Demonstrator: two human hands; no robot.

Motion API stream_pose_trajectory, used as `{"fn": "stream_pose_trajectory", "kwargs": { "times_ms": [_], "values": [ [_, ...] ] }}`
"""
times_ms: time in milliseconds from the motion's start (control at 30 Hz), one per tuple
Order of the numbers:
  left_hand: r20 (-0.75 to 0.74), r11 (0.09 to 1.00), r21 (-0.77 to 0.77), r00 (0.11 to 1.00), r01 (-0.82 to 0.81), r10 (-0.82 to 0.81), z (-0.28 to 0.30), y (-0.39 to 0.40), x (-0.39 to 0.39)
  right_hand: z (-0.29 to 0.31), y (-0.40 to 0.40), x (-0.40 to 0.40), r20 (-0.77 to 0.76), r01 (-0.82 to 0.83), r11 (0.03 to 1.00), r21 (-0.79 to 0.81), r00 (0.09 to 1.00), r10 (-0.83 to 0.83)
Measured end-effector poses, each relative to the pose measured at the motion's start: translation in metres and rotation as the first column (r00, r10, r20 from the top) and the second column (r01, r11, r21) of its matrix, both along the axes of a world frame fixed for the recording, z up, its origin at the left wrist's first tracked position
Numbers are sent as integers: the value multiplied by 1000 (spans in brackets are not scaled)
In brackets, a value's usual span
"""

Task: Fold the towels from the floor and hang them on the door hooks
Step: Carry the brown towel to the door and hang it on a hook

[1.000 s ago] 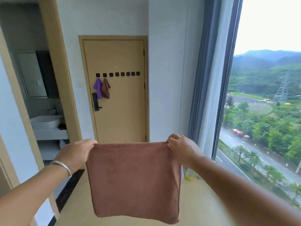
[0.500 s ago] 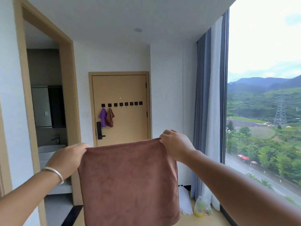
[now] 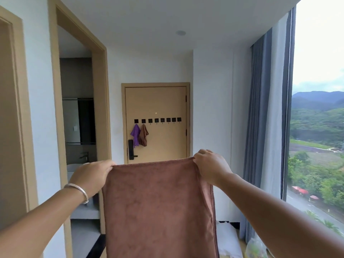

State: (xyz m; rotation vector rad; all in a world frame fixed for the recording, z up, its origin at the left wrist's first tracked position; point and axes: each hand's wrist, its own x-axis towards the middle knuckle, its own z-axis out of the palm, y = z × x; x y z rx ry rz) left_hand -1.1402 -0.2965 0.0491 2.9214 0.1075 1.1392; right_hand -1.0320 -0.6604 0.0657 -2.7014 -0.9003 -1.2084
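Note:
A brown towel (image 3: 160, 207) hangs flat in front of me, stretched between both hands. My left hand (image 3: 92, 176) pinches its top left corner; my right hand (image 3: 210, 166) pinches its top right corner. Its lower edge runs out of the frame. Straight ahead is a tan door (image 3: 163, 101) with a row of several black hooks (image 3: 157, 120). A purple towel (image 3: 135, 135) hangs on the leftmost hook and a brown one (image 3: 143, 135) on the hook beside it. The other hooks are bare.
An open doorway (image 3: 80, 116) on the left leads to a bathroom with a sink. A grey curtain (image 3: 268, 127) and a tall window line the right side. A white cloth (image 3: 228, 239) and a clear bag (image 3: 256, 248) lie on the floor by the curtain.
The view has tilted upward, showing ceiling and the door farther off. Both hands keep hold of the brown towel's top corners, which now hangs longer and narrower.

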Motion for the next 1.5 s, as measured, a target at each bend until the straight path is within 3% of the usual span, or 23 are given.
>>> {"fn": "stream_pose_trajectory", "kwargs": {
  "times_ms": [533,867,1500],
  "values": [
    [-49,996,-40,995,-83,81,23,63,202,8,78,246,16,-150,987,-54,988,151],
    [-16,996,1,995,-94,94,23,114,327,9,133,378,10,-126,992,-16,992,126],
    [-53,1000,-12,999,4,-4,53,303,624,26,318,650,39,16,1000,-24,999,-15]
  ]
}}
